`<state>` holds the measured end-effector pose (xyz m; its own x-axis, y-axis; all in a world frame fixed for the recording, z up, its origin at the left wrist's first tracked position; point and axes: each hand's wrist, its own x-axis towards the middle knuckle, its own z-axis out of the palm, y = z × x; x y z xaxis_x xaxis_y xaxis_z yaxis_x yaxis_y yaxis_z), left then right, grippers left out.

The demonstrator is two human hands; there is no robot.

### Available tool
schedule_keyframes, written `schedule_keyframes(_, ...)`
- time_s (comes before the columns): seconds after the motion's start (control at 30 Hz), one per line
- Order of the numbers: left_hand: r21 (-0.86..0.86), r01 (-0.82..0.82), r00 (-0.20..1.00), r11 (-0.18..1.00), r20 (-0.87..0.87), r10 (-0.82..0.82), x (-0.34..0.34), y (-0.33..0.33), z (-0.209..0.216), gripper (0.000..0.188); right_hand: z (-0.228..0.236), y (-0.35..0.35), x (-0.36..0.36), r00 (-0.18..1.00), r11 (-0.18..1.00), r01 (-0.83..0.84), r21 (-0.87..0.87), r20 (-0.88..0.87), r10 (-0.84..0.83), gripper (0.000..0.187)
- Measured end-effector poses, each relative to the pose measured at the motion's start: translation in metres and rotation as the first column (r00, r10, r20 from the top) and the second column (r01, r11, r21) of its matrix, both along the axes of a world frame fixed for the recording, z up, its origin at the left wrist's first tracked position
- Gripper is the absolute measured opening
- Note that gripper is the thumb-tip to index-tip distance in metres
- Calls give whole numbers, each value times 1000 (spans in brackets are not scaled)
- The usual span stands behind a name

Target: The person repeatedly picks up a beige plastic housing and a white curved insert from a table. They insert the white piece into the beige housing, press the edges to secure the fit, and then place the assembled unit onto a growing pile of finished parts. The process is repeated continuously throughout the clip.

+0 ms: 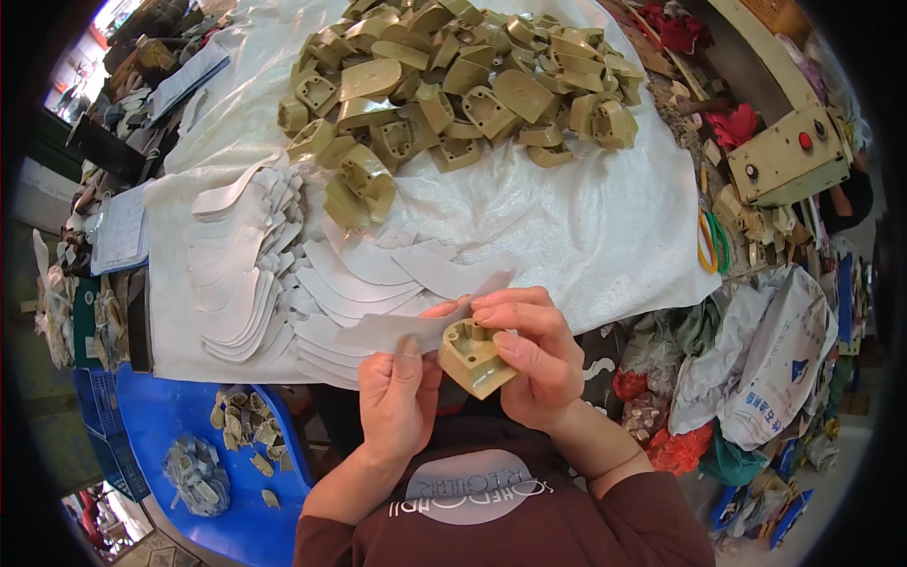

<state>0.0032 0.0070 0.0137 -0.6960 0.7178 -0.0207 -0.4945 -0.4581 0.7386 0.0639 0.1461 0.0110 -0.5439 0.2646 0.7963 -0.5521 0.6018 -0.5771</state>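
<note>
My right hand [543, 364] is closed around an olive plastic shoe heel [480, 367], its hollow face with round holes turned up. A curved white sheet piece [397, 331] is pinched between the thumb and fingers of my left hand [402, 402]. Its other end runs behind the heel to my right fingertips; whether it touches the heel I cannot tell. Just beyond my hands lie fanned stacks of similar white pieces [364, 279], with another stack [231, 293] to the left. A large heap of olive heels [463, 85] covers the far part of the table.
White plastic sheeting [605, 236] covers the table. At the lower left, a blue tray [255, 510] holds small pieces and a filled clear bag [196, 475]. A control box [789, 156] with a red button stands at the right, above plastic sacks [770, 369].
</note>
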Motion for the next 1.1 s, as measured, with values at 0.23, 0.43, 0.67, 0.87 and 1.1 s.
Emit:
schedule_keyframes(0.23,-46,20,1000,999,-15,-20,2,-4,4,47,-4,-6,-4,1000,999,24,23,-12,-24,45)
schedule_keyframes(0.43,-236,-61,987,970,-162,23,6,-5,3,44,-6,-5,-7,997,995,74,67,-6,-73,43)
schedule_keyframes(0.67,-255,-304,835,918,-536,127,0,1,2,40,-12,-3,-11,965,945,253,208,9,-261,40)
schedule_keyframes(0.87,-336,-501,697,798,-703,142,-12,-12,15,26,6,4,-1,926,863,276,423,122,-357,40)
schedule_keyframes(1.1,-250,-575,490,779,-867,83,-5,-5,2,17,26,-3,8,844,854,129,504,396,-361,46)
